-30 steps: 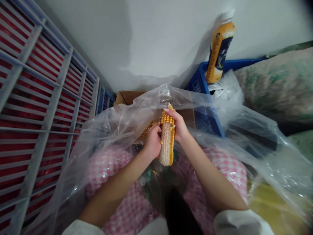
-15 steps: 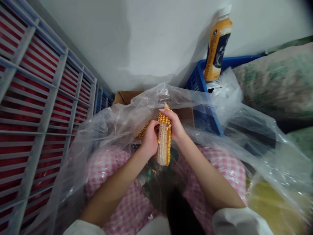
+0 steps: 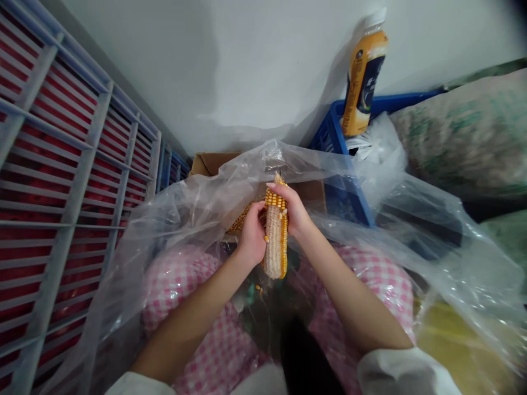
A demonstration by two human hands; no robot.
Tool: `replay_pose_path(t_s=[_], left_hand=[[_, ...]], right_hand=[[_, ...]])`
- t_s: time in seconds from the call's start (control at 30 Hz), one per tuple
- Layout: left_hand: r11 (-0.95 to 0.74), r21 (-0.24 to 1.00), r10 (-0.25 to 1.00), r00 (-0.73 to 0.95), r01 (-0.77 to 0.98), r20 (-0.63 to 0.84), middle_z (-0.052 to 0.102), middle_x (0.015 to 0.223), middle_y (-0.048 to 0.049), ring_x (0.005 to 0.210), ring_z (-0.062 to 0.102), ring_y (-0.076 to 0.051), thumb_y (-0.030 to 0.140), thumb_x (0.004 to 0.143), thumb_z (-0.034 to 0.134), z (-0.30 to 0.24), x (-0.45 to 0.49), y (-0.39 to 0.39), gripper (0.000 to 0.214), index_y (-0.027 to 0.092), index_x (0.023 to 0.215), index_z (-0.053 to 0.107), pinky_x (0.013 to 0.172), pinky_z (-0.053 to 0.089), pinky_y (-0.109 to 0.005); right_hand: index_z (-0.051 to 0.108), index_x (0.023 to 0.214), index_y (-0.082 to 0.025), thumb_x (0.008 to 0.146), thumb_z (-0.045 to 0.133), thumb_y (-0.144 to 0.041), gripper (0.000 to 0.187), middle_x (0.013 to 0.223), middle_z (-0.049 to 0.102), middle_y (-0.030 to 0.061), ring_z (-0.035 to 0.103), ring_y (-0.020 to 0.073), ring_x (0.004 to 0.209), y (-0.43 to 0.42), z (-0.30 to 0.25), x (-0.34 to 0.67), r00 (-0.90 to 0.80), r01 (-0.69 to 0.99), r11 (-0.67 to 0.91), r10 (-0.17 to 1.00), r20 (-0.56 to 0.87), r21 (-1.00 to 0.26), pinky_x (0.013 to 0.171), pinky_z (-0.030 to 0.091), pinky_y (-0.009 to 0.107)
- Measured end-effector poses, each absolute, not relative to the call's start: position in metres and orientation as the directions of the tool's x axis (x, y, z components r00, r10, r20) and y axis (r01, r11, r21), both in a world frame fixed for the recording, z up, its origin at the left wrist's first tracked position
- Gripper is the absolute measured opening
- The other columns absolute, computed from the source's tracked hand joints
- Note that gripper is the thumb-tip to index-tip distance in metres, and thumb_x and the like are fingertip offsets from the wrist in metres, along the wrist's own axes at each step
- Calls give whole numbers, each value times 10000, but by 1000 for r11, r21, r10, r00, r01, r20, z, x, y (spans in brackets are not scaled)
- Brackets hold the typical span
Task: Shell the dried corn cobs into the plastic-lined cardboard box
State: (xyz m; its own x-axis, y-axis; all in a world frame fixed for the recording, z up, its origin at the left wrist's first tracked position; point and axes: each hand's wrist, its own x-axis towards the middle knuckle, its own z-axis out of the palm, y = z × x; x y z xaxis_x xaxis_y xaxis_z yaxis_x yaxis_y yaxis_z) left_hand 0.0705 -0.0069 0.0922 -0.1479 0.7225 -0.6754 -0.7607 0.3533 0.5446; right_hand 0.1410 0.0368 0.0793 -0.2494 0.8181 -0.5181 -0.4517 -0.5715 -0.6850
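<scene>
Both hands grip one corn cob [image 3: 275,241], held tilted in front of me. Its near part is stripped to the pale core on the facing side, while yellow kernels cover the far end and run down the right edge. My left hand [image 3: 252,233] is closed against the cob's left side, thumb near the border of the kernels. My right hand [image 3: 293,208] wraps the far end from the right, its thumb lying across the top. A few loose kernels [image 3: 258,288] lie on the clear plastic below. Fingers behind the cob are hidden.
Clear plastic sheeting [image 3: 197,214] drapes over my knees and a cardboard box [image 3: 214,163] with kernels [image 3: 241,219] in it. A slatted crate [image 3: 74,181] stands left. On the right are a blue crate [image 3: 337,118], a yellow bottle [image 3: 364,82] and a stuffed sack [image 3: 469,137].
My left thumb has shifted slightly along the cob's left side. The cob and my right hand stay almost where they were.
</scene>
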Motion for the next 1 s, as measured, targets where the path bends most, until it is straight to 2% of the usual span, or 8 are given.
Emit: replay_pose_path(t_s=[0.27,0.47,0.73,1.0], left_hand=[[341,527,674,-189,-778,-715,465,492,55,493,471,-91,182,695,531,81,75,-12,163,178,551,453,575,396,-221],[289,501,716,-163,-815,-679,545,566,23,528,498,-97,192,740,443,94,72,-11,155,168,613,530,553,388,-220],[316,522,706,-172,-792,-687,535,567,43,577,540,-110,252,727,555,90,71,-6,123,183,629,527,636,427,-232],[309,526,714,-172,-792,-679,534,563,41,564,539,-109,276,723,570,89,71,-7,133,183,639,528,614,425,-230]], right_hand=[[486,605,-206,558,761,-336,308,504,431,-59,406,82,451,34,69,136,-242,-451,-518,855,-459,-726,424,324,234],[487,637,-209,552,753,-384,329,495,453,-60,445,100,440,36,76,140,-284,-456,-564,825,-488,-688,442,375,252],[475,625,-213,567,750,-362,318,486,433,-59,424,96,434,34,73,136,-262,-461,-545,838,-480,-701,425,352,249],[470,620,-215,590,737,-338,295,509,413,-56,411,92,451,33,75,136,-263,-447,-512,859,-440,-733,433,335,248]])
